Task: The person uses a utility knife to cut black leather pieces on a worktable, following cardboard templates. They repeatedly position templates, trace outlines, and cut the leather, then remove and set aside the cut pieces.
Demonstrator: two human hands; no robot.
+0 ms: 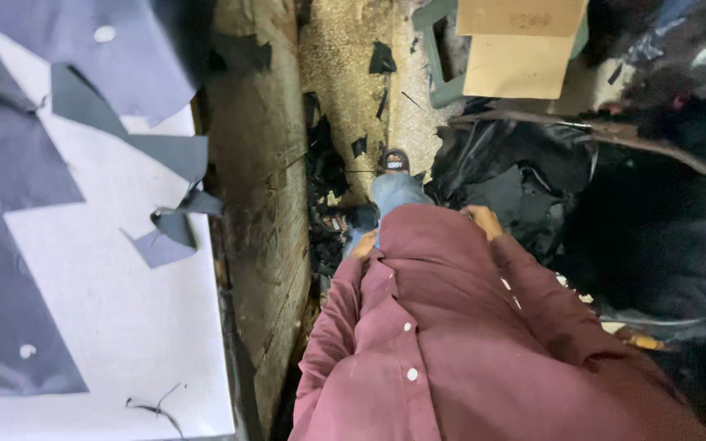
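Note:
I look down my own front: a maroon buttoned shirt [451, 343], blue jeans [394, 192] and one black sandal [395, 162] on the floor. My left hand [363, 245] hangs by my left thigh, and only a small part shows past the sleeve. My right hand [484, 219] sits at my right hip, next to a pile of black fabric [525, 175]. It is mostly covered by the shirt. Whether either hand holds anything is hidden.
A white cutting table [124, 327] on the left carries large grey-blue fabric pieces [10, 163] and small offcuts [165, 237]. Its worn wooden edge [259, 180] runs beside me. Black scraps [328, 171] litter the speckled floor. Cardboard boxes [516, 49] stand ahead, dark cloth heaps [663, 237] to the right.

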